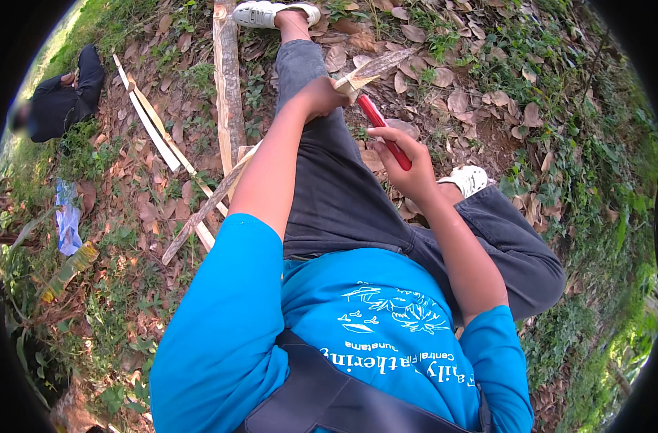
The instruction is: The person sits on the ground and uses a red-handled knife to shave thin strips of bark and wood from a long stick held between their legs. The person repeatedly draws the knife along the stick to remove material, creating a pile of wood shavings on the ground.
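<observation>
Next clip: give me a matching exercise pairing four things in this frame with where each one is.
Things:
1. red-handled knife
2. bamboo strip
3. blue plastic wrapper
4. white sandal

Places:
A. on the outstretched foot at the top
B. in the right hand
C. on the ground at far left
D. in the left hand, running under that arm

Pairs: 1-B, 2-D, 3-C, 4-A

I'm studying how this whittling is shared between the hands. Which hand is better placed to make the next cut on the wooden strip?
The right hand. It grips the red-handled knife, whose blade end meets the wooden strip near its tip. The left hand is closed around the strip, steadying it.
</observation>
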The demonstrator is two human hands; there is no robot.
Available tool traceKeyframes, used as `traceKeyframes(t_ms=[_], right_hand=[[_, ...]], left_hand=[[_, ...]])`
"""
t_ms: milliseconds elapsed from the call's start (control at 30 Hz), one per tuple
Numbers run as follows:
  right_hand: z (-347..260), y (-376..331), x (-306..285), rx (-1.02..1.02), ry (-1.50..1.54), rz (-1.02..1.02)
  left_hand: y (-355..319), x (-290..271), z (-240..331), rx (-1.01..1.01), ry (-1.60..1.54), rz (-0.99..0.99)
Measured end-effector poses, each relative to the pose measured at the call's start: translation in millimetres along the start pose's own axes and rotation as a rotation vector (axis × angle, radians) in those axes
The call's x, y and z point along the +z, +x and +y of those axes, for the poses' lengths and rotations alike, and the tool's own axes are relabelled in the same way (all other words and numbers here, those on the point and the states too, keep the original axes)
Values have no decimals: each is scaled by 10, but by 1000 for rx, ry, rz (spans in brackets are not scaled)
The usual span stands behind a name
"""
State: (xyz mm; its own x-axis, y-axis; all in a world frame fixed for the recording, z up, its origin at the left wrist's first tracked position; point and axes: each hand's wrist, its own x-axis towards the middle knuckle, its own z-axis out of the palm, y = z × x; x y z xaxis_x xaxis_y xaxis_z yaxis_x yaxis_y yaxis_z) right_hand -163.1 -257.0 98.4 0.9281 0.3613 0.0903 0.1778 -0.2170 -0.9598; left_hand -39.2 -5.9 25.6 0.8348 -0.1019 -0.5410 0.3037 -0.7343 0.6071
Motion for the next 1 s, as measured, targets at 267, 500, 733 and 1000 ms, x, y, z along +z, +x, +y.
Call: traceKeyframes(t_ms=[267, 500, 733, 1000], right_hand=[[-123, -23, 2, 36, 81, 30], [-268, -62, 141, -28, -42, 104], [-641, -796, -290, 68, -16, 109], [-802, -587, -70, 140, 17, 72]], left_hand=[[-438, 109, 248, 98, 304, 412], [-382, 83, 395, -146, 400, 468], [-399, 157, 379, -116, 405, 419], [-335, 26, 383, -178, 348, 394]])
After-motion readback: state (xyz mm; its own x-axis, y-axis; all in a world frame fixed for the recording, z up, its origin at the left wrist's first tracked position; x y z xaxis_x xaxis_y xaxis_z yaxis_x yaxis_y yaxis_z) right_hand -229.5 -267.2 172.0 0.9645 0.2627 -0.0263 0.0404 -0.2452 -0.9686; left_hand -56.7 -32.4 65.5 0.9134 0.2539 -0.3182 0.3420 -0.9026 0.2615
